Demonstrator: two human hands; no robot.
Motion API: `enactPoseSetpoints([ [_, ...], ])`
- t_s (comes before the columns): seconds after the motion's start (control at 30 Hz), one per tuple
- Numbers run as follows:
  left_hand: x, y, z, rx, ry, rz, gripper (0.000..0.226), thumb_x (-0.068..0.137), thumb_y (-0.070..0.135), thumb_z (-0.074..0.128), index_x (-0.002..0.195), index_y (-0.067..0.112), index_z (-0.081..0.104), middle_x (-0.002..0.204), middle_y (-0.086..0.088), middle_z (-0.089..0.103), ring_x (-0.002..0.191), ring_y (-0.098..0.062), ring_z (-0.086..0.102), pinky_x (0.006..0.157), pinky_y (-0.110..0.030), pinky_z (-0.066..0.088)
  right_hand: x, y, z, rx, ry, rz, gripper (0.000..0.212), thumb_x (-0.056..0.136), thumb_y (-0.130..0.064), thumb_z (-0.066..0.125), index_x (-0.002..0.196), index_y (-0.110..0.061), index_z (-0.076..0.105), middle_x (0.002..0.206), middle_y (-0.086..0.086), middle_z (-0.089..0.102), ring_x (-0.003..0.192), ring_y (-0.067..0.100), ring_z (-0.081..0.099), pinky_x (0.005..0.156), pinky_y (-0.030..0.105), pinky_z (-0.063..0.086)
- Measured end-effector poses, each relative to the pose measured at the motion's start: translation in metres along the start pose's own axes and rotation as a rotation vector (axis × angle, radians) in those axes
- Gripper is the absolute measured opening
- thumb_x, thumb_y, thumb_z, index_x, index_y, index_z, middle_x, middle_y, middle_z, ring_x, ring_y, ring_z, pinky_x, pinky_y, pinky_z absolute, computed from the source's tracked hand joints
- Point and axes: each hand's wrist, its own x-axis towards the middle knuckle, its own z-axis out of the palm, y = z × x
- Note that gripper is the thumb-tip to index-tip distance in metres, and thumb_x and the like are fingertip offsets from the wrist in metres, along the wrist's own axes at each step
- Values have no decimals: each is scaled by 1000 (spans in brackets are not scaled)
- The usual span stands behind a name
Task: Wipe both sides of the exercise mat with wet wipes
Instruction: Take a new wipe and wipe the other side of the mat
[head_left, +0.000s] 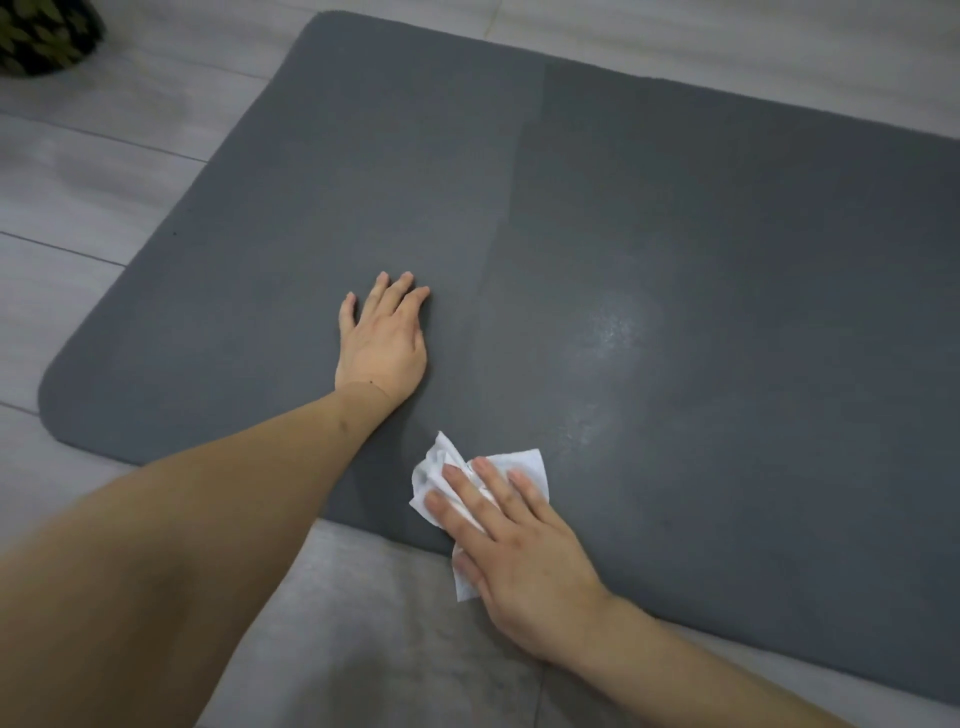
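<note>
While our left hand (383, 340) lies flat with straight fingers on the exercise mat (701, 249), probably to keep the mat from sliding on the floor (93, 171), our right hand (511, 540) presses a crumpled wet wipe (524, 465) onto the mat with its fingers spread and nearly straight. In this single head view the mat lies spread under both hands, and the wipe sits at the near edge of the mat, partly over it. A shiny patch (618, 327) on the mat beyond the wipe looks damp, so we judge this side is partly wiped.
</note>
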Motion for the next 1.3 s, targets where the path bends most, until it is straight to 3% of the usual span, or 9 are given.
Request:
enactPoseSetpoints([
  [0.17, -13, -4, -2, -3, -80, 32, 50, 108, 23, 30, 158, 22, 31, 169, 1, 17, 157, -22, 4, 125, -55, 0, 19, 46, -13, -7, -84, -74, 56, 110, -42, 22, 164, -31, 19, 173, -5, 12, 159, 24, 11, 128, 46, 11],
  [0.23, -23, -2, -1, -2, -117, 37, 50, 109, 23, 28, 159, 21, 28, 170, 0, 14, 157, -24, 1, 124, -57, -3, 50, 94, -28, -3, -71, 90, 59, 108, -43, 14, 165, -30, 14, 173, -1, 8, 159, 27, 10, 127, 50, 14],
  [0.4, -28, 6, -8, 16, -202, 17, 51, 110, 27, 26, 161, 23, 23, 171, 3, 7, 157, -22, -4, 124, -58, -3, 94, 199, -69, 101, -109, 525, 57, 111, -42, 13, 164, -36, -6, 173, -5, -14, 159, 23, -9, 128, 46, -2],
  [0.53, -27, 15, -16, 23, -164, -5, 46, 108, 28, 33, 154, 26, 39, 168, 1, 21, 157, -24, 10, 124, -58, 11, 44, 137, -47, 61, -72, 385, 58, 110, -38, 16, 166, -27, 4, 174, 2, -6, 160, 31, 2, 127, 50, 5],
  [0.67, -41, 32, -8, 76, 15, 146, 38, 102, 21, 47, 139, 21, 56, 161, -8, 37, 151, -29, 28, 118, -51, 25, -66, 56, -19, 60, -39, 176, 57, 110, -40, 25, 165, -28, 17, 174, -2, 6, 160, 26, 5, 128, 48, 8],
  [0.8, -50, 66, 8, 84, 34, 312, 37, 99, 21, 52, 136, 19, 59, 153, -7, 46, 144, -29, 40, 113, -49, 34, -83, 77, -25, 44, -114, 47, 55, 111, -40, 21, 165, -31, 14, 173, -9, 4, 160, 20, 3, 129, 43, 6],
  [1.03, -49, 127, 19, 77, 8, 425, 38, 100, 26, 49, 137, 23, 58, 153, -5, 48, 143, -27, 42, 114, -48, 35, -12, 239, -68, 103, -102, 537, 56, 112, -42, 14, 165, -36, -3, 172, -9, -13, 159, 18, -10, 128, 47, 0],
  [1.2, -34, 154, 16, 76, -3, 405, 40, 101, 25, 46, 140, 23, 56, 155, -5, 46, 144, -27, 39, 115, -47, 32, -86, 154, -33, 11, -12, 380, 57, 110, -38, 20, 165, -24, 16, 174, 3, 6, 159, 32, 11, 125, 55, 16],
  [1.3, -27, 167, 18, 58, -12, 401, 40, 102, 23, 45, 140, 22, 56, 156, -5, 45, 145, -27, 39, 115, -47, 32, -155, 102, -15, -6, -3, 289, 57, 110, -39, 26, 165, -25, 18, 174, 0, 8, 160, 29, 9, 127, 51, 13],
])
